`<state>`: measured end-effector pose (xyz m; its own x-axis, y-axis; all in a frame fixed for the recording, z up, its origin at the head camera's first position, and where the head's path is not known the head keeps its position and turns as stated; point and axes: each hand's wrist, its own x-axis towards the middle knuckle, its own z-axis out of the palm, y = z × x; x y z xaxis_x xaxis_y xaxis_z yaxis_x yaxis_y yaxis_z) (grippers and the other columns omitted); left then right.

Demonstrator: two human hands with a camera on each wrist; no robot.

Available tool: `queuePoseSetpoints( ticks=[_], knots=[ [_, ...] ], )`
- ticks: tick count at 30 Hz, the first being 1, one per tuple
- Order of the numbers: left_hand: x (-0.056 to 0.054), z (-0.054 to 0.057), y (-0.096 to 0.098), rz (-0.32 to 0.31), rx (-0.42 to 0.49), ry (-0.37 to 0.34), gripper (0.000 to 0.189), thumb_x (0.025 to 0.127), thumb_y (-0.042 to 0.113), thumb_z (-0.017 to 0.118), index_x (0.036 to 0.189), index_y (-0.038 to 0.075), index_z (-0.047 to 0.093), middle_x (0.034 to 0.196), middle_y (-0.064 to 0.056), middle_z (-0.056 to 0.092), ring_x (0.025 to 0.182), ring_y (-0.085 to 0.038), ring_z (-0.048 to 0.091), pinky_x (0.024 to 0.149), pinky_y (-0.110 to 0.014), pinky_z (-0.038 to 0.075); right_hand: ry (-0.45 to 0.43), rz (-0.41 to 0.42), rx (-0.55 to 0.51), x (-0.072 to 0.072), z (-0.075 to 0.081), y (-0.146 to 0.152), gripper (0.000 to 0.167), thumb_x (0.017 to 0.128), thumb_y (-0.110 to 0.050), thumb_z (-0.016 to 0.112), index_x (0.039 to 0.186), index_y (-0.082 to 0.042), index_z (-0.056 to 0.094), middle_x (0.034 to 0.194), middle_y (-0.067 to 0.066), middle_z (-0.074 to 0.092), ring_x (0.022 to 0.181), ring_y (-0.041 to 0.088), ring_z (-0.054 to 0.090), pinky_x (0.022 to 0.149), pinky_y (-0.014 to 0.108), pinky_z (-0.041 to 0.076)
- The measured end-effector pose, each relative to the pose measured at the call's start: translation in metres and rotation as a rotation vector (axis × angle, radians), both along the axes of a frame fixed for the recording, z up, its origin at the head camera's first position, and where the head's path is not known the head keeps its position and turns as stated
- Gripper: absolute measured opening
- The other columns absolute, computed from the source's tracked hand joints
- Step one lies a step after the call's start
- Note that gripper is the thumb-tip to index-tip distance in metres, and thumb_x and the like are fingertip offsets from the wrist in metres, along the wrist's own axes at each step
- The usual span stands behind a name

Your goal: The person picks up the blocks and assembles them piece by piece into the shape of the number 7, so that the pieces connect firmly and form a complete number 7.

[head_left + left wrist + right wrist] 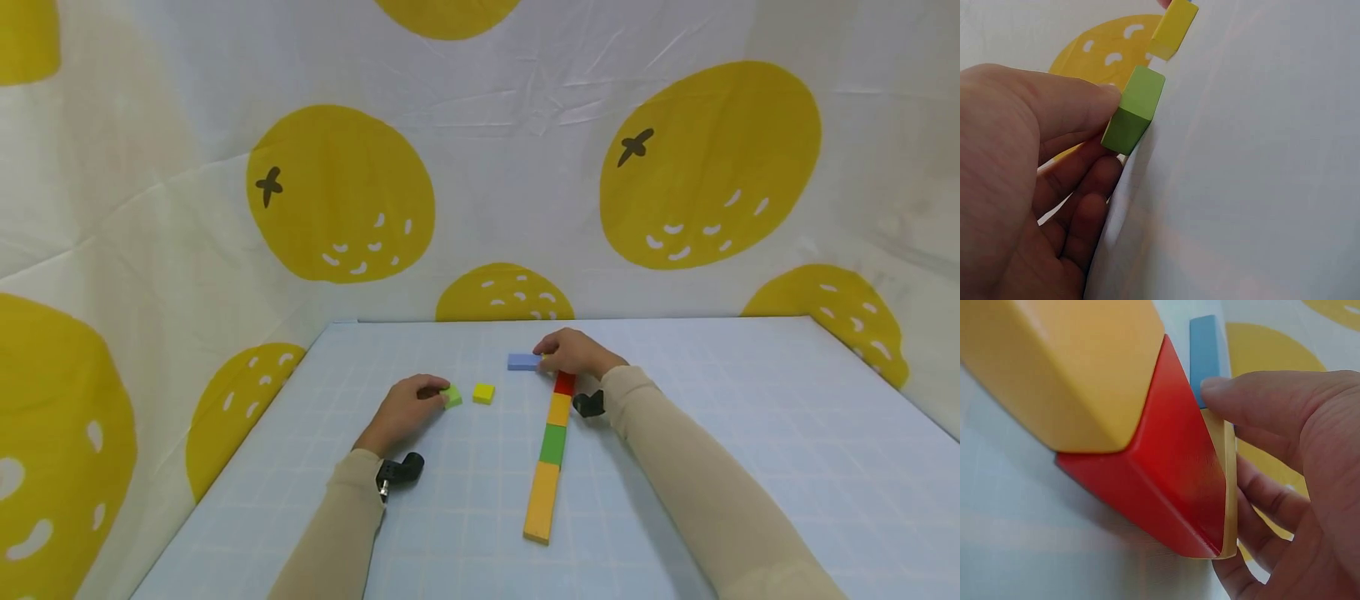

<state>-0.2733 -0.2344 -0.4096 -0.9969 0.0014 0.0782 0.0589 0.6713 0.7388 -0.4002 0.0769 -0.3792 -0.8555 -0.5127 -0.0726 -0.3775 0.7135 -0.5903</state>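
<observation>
My left hand (405, 410) pinches a light green block (1141, 100) between thumb and fingers, low over the tabletop. A small yellow block (483, 393) lies just right of it. At the far end of a line of blocks, my right hand (573, 353) grips the right end of a blue block (522, 362), thumb on its near side and fingers behind. That end meets a yellow-orange block (1230, 481), partly hidden by the hand. A red block (1175, 444) adjoins it, followed toward me by an orange block (558, 410), a green block (552, 446) and a long orange block (541, 504).
The blocks lie on a pale blue table (465, 517) with a faint grid. A white cloth (510, 200) with large yellow fruit prints hangs behind and along the sides. Black wrist cameras (401, 469) sit low beside the tabletop.
</observation>
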Motion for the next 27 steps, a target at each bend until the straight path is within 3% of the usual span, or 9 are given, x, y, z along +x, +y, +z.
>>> queuePoseSetpoints(
  ticks=[6,12,20,27],
  knots=[
    [0.0003,-0.0007,-0.0016,0.001,0.007,-0.009,0.024,0.095,0.021,0.07,0.118,0.018,0.071,0.117,0.0,0.066,0.107,-0.02,0.059,0.097,-0.044,0.048,-0.015,-0.012,0.011,0.001,0.0007,-0.0014,0.035,0.093,-0.025,0.071,0.124,-0.008,0.069,0.118,0.007,0.067,0.096,0.024,0.055,0.088,0.037,0.048],
    [-0.0028,-0.0031,-0.0009,-0.003,0.006,-0.01,0.023,0.095,0.023,0.07,0.118,0.02,0.071,0.116,0.001,0.066,0.107,-0.019,0.059,0.098,-0.043,0.047,-0.017,-0.045,0.023,0.0031,-0.0004,0.0005,0.039,0.093,-0.025,0.07,0.128,-0.007,0.067,0.123,0.009,0.066,0.102,0.026,0.054,0.095,0.04,0.047],
    [-0.004,-0.0038,-0.0006,0.005,0.004,-0.02,0.023,0.095,0.024,0.07,0.118,0.021,0.071,0.117,0.001,0.066,0.108,-0.019,0.059,0.098,-0.044,0.047,-0.039,-0.069,-0.001,0.0043,-0.0026,0.001,0.038,0.094,-0.024,0.07,0.128,-0.009,0.068,0.124,0.009,0.065,0.104,0.027,0.053,0.091,0.038,0.049],
    [-0.002,-0.0013,0.0019,0.015,0.002,-0.033,0.026,0.094,0.025,0.071,0.119,0.02,0.071,0.118,0.001,0.066,0.11,-0.019,0.059,0.099,-0.044,0.046,-0.046,-0.054,-0.004,0.0049,-0.0014,0.0019,0.041,0.094,-0.025,0.07,0.131,-0.009,0.066,0.129,0.01,0.063,0.109,0.028,0.053,0.098,0.042,0.047]
  ],
)
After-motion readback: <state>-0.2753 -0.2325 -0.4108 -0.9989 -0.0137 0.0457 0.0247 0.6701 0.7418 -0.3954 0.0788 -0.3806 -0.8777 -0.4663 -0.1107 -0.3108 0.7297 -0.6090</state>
